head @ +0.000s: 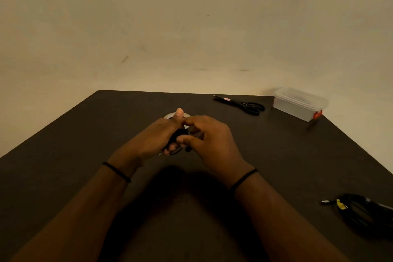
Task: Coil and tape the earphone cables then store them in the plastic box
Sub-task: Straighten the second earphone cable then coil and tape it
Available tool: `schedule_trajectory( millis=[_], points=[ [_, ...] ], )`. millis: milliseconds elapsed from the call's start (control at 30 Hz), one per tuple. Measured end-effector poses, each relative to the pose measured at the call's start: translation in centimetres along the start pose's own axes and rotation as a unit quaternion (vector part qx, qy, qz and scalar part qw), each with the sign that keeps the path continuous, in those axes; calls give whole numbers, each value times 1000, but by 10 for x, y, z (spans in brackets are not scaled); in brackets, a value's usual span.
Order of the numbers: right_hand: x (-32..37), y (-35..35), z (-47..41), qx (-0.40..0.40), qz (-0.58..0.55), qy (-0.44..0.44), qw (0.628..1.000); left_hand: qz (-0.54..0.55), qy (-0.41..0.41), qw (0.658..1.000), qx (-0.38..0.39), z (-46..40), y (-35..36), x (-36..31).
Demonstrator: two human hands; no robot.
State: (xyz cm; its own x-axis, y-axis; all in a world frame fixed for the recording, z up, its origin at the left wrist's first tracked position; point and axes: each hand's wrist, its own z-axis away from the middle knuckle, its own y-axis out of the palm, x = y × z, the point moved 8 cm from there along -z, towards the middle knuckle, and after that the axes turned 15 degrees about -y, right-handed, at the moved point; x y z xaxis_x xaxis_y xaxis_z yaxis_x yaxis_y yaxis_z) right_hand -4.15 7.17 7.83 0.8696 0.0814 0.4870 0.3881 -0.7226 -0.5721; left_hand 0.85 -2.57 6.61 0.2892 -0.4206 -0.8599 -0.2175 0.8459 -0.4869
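Both hands meet mid-table: left hand (156, 138) thumb up, fingers curled round the black cable (177, 134); right hand (209, 137) pinches it too. Cable bunched dark, mostly hidden between them.

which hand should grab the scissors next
Right, probably. The scissors lie far right, nearer the right hand; the left hand grips the coiled cable.

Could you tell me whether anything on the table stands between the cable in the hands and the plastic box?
Nothing visible blocks it. From the earphone cable to the plastic box, the table is bare; the scissors lie just beyond that line, left of the box.
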Motion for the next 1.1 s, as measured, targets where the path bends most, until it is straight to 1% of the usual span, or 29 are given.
schedule_trajectory(
  millis=[67,133,200,300,367,433,500,600,700,733,800,900,1000,1100],
  points=[
    [-6,1,1,-22,-75,16,997,22,-8,1000,4,-2,-3,3],
    [-10,3,3,-30,-108,22,993,49,-17,998,17,-3,-3,6],
    [-13,5,4,-30,-102,27,994,64,-36,997,37,-5,-1,12],
    [-17,9,6,-26,-105,49,993,80,-86,992,55,-8,1,22],
    [-20,13,7,-16,-92,66,993,78,-116,990,21,-10,-2,26],
    [-21,17,7,1,-79,83,993,62,-127,989,-46,-13,-12,29],
    [-20,19,6,5,-70,91,993,55,-108,990,-70,-14,-17,28],
    [-24,10,4,-14,-41,91,995,32,-41,997,-54,-14,-16,20],
    [-37,-1,7,-23,-44,120,992,-33,4,999,-25,-15,-9,15],
    [-40,-3,9,-26,-52,130,990,-59,12,998,-26,-15,-6,14],
    [-45,-5,10,-32,-68,147,986,-110,24,992,-58,-18,-5,12],
    [-49,1,11,-11,-91,177,980,-170,29,978,-119,-18,-7,9],
    [-56,8,17,-1,-136,219,966,-141,6,984,-108,-23,-4,17],
    [-60,13,22,-7,-172,244,954,-149,-12,984,-99,-28,0,22]
  ],
)
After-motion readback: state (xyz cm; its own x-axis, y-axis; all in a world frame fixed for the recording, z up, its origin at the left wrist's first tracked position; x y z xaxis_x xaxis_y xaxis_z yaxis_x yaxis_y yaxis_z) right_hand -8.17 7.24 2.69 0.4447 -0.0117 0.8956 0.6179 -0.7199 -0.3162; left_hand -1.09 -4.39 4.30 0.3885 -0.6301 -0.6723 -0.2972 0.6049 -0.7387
